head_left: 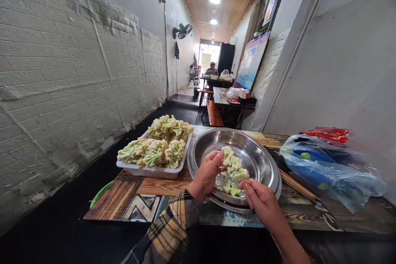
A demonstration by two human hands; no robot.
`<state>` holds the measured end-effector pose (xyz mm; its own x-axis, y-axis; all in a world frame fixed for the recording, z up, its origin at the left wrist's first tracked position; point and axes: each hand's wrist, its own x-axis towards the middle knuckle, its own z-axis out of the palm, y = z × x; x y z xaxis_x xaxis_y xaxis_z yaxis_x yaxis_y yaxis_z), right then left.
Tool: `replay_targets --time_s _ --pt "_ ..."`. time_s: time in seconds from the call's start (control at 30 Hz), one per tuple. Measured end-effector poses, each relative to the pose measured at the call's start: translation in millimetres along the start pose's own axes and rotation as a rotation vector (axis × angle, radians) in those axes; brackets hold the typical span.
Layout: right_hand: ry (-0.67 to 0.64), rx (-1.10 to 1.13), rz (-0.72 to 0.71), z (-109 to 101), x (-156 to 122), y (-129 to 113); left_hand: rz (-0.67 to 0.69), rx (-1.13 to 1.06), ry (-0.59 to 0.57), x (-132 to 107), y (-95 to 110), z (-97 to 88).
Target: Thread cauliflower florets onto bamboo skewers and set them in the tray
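My left hand (208, 173) is closed around one end of a skewer of cauliflower florets (232, 164), held over a large steel bowl (262, 152). My right hand (260, 198) pinches the near end of the same skewer at the bowl's front rim. A few loose green-white florets (231, 189) lie in the bottom of the bowl. To the left, a white rectangular tray (154, 170) is heaped with several finished cauliflower skewers (161, 144).
A bundle of bare wooden skewers (295, 185) lies right of the bowl, beside a clear plastic bag (328, 169) with blue and green contents and a red packet (328, 134). White brick wall on the left. A person (212, 69) sits at a far table down the corridor.
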<state>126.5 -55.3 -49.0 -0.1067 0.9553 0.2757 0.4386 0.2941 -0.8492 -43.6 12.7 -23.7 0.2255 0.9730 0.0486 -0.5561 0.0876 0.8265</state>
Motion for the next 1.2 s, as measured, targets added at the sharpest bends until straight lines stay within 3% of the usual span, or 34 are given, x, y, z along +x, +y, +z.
replay_targets --time_s 0.23,0.47,0.67,0.87,1.2 --pt "-0.035 0.007 0.005 -4.0 2.0 2.7 0.047 0.01 0.051 1.5 -2.6 -0.5" --pt "-0.092 0.086 0.032 -9.1 3.2 -3.4 0.012 -0.031 0.087 3.0 -1.0 0.6" --pt "-0.127 0.052 0.038 -9.1 2.6 -2.9 -0.016 -0.057 0.057 2.5 0.2 0.2" --pt "-0.01 -0.05 0.014 -0.9 -2.3 -1.8 -0.001 -0.027 0.055 3.7 -6.7 -1.8" --pt "-0.013 -0.267 -0.023 -0.6 -1.7 11.2 0.041 -0.012 0.139 7.0 -13.5 -5.1"
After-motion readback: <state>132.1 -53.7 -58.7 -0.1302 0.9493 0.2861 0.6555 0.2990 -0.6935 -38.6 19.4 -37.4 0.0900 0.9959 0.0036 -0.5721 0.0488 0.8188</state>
